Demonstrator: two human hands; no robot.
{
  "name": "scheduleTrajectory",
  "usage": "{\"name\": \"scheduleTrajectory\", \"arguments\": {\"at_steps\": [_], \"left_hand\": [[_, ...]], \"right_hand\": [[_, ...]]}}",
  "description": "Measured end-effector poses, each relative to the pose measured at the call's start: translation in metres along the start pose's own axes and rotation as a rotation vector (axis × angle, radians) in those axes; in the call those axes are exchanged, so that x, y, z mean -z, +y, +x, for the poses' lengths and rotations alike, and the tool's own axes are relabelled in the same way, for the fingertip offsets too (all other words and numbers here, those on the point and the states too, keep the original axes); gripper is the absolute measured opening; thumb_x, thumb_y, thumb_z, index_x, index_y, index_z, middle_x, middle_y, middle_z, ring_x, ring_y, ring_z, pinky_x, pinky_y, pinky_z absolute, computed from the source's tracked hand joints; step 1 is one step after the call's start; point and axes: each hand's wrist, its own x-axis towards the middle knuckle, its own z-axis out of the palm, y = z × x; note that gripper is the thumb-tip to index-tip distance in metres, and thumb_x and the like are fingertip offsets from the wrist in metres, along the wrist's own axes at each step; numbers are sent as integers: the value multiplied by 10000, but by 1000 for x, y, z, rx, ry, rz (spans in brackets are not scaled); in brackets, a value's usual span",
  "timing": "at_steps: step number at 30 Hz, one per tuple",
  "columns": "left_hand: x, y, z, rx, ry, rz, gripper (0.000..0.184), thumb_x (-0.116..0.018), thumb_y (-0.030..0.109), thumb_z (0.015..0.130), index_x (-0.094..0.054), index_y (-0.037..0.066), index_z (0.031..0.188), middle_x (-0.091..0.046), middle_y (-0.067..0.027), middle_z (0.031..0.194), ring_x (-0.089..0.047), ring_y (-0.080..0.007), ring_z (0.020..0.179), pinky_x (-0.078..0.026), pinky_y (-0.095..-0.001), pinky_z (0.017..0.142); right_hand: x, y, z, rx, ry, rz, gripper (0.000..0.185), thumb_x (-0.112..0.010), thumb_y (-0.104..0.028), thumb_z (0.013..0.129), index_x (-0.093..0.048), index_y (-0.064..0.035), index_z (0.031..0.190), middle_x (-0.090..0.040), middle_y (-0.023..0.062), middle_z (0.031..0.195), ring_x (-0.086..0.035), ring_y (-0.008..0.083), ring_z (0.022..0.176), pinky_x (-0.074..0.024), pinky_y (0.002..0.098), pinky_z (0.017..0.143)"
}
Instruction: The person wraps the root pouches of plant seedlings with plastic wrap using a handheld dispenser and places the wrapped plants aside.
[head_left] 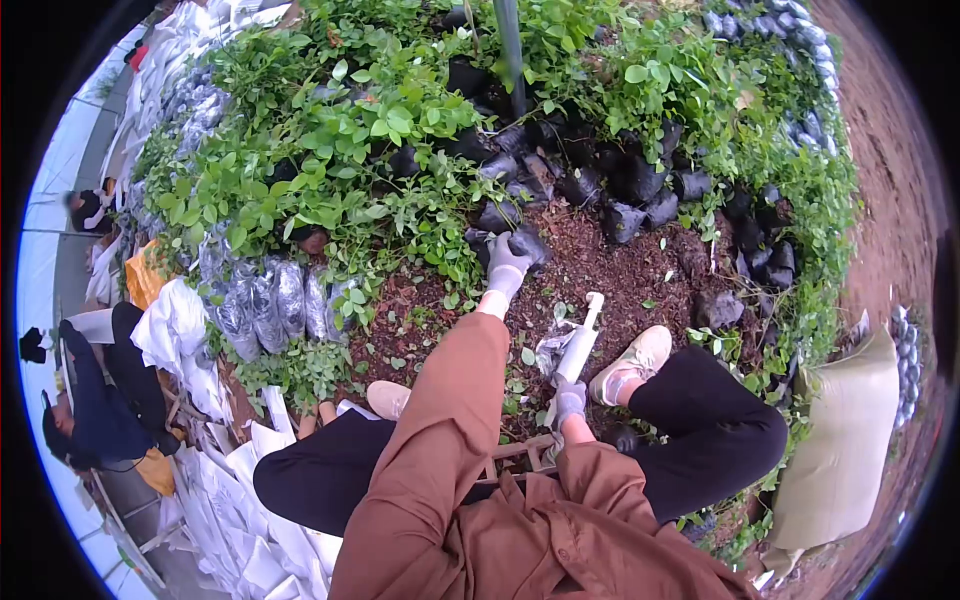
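My left hand (506,268), in a pale grey glove, reaches forward to a black plastic seedling bag (529,246) at the edge of the plants. Its fingers are closed on the bag, partly hidden by the back of the hand. Closer to my body, my right hand (570,399), also gloved, is wrapped round the lower end of a white tube (579,350) with a narrower, hooked far end. Crumpled clear plastic (552,352) lies against the tube's left side. More black seedling bags (640,183) lie tilted just beyond my hands, among leafy green seedlings (380,120).
Brown litter-covered soil (590,265) spreads between my shoes. Plastic-wrapped bundles (265,305) stand at left, above white sheets (235,510). A beige sack (840,440) stands at right. A dark post (510,55) rises ahead. Another person (100,390) sits at far left.
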Motion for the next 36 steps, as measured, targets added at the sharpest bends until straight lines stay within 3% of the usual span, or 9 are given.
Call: {"name": "scheduleTrajectory", "arguments": {"at_steps": [6, 12, 15, 18, 21, 23, 26, 33, 36], "left_hand": [[-1, -22, -9, -146, -86, 138, 321, -733, 94, 662, -594, 30, 944, -619, -143, 960, -602, -287, 886, -461, -357, 764], [50, -3, -126, -331, -407, 193, 211, -647, 117, 729, -576, 66, 922, -565, -115, 965, -571, -334, 878, -458, -414, 762], [57, -9, -157, -464, -508, 247, 192, -630, 135, 733, -583, 82, 912, -560, -103, 968, -570, -334, 876, -460, -416, 763], [57, -22, -147, -423, -692, -15, 150, -643, 146, 757, -618, 81, 890, -586, -95, 933, -600, -257, 856, -480, -336, 748], [49, -21, -101, 32, -493, -77, 254, -653, 261, 822, -609, 18, 882, -635, -97, 835, -632, -201, 674, -505, -333, 629], [44, -28, -29, 730, -450, -620, 759, -558, 701, 716, -561, -20, 954, -620, -145, 806, -616, -277, 579, -530, -410, 555], [46, -34, 47, 963, -491, -1242, 953, -454, 826, 651, -463, -13, 1101, -540, -176, 1049, -561, -362, 964, -486, -491, 778], [-3, -63, 84, 860, -216, -985, 251, -460, 245, 866, -503, 4, 922, -582, -127, 836, -625, -332, 796, -539, -452, 646], [-1, -60, 28, 721, 6, -871, 128, -491, 121, 822, -532, 0, 813, -541, -85, 654, -610, -256, 595, -565, -394, 535]], "right_hand": [[41, -106, -28, 571, 62, -24, 652, -692, -334, 731, -451, 2, 1234, -481, 211, 1158, -524, 349, 1040, -441, 394, 877], [13, -88, 17, 410, -346, 438, 637, -720, -232, 705, -455, -109, 1272, -460, 190, 1247, -471, 332, 1123, -423, 421, 896], [7, -78, 2, -94, -575, 755, 637, -753, -158, 622, -505, -144, 1208, -486, 159, 1230, -488, 364, 1085, -469, 468, 823], [-15, -35, 25, 106, -501, 639, 520, -733, -164, 617, -534, -121, 1095, -541, 147, 986, -533, 314, 862, -504, 402, 696], [-13, -33, 21, -115, -434, 668, 330, -618, -241, 719, -542, -142, 1024, -536, 107, 858, -536, 268, 718, -498, 368, 540], [-9, -45, 11, -294, -378, 689, 224, -509, -317, 823, -540, -172, 991, -513, 70, 812, -524, 239, 648, -481, 355, 427], [-6, -46, 13, -364, -351, 683, 220, -548, -361, 797, -551, -197, 945, -539, 38, 802, -537, 224, 669, -486, 347, 458], [-10, -55, 4, -202, -287, 693, 189, -551, -335, 802, -572, -193, 925, -543, 27, 787, -537, 208, 642, -484, 322, 456], [-4, -68, 0, -148, -335, 669, 304, -507, -315, 838, -560, -133, 1076, -498, 55, 1135, -514, 216, 915, -487, 310, 466]]}}
